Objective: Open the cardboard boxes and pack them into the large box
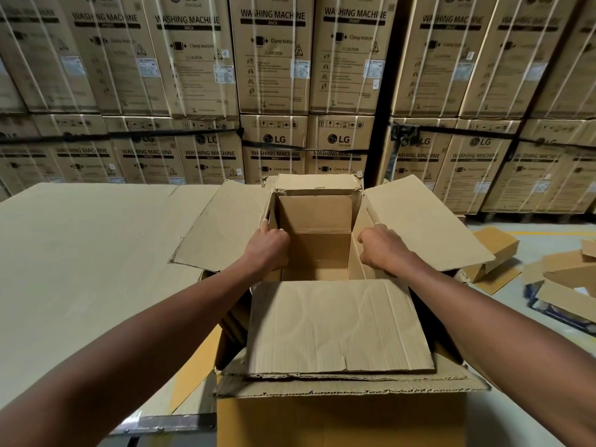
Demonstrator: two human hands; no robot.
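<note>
The person is seating an opened cardboard box (317,240) down inside the large box (342,414), which stands against the edge of a cardboard-covered table (80,253). The left hand (269,248) and right hand (383,250) each grip a side wall of the inner box, fingers curled over its rim. By the look of it, the next move calls for pressing it level and flattening its spread flaps so another box can fit.

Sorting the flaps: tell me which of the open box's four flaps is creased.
The near flap, nearest the person, is wrinkled; the left, right and far flaps look smoother.
</note>
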